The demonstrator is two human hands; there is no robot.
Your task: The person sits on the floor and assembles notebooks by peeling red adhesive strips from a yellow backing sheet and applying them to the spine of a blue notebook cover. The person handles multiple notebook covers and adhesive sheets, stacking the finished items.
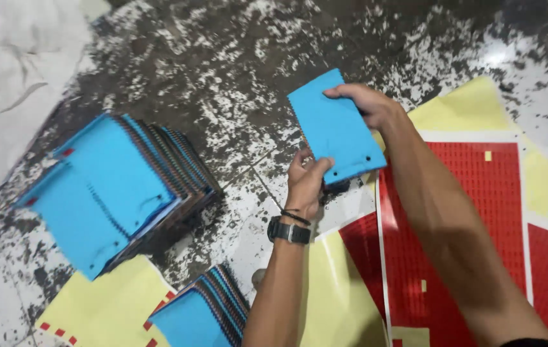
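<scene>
- Two hands share one thing: a thin blue cover sheet (335, 128), rectangular, matte, with small punched holes along its lower edge, held up above the floor near the middle of the view.
- Nearest the camera, the left hand (306, 180), with a dark wristwatch (288, 231) on its wrist, pinches the sheet's lower left corner between thumb and curled fingers.
- Past it, the right hand (367, 103) is closed over the sheet's upper right edge, fingers curled on the top.
- Something small and dark sits just below the sheet by the left hand; it may be a clip or a tool, but the view is too poor to say.
- Under the forearms lies a glossy sheet of red and yellow printed paper (473, 193), flat and smooth.
- At the lower edge, a small fanned stack of notebooks (206, 308) shows blue covers and striped page edges.
- Farther left, a larger stack of notebooks (113, 186) leans in a slanted fan; it looks unsteady, and a knock could slide it apart.
- Gripped only at two corners, the thin sheet could bend or crease if the hands pull unevenly.
- Beneath everything, the floor (222, 77) is rough, mottled dark and white, and could scuff or soil a dropped cover.
- Farthest, at top left, lies crumpled white cloth (10, 83).
</scene>
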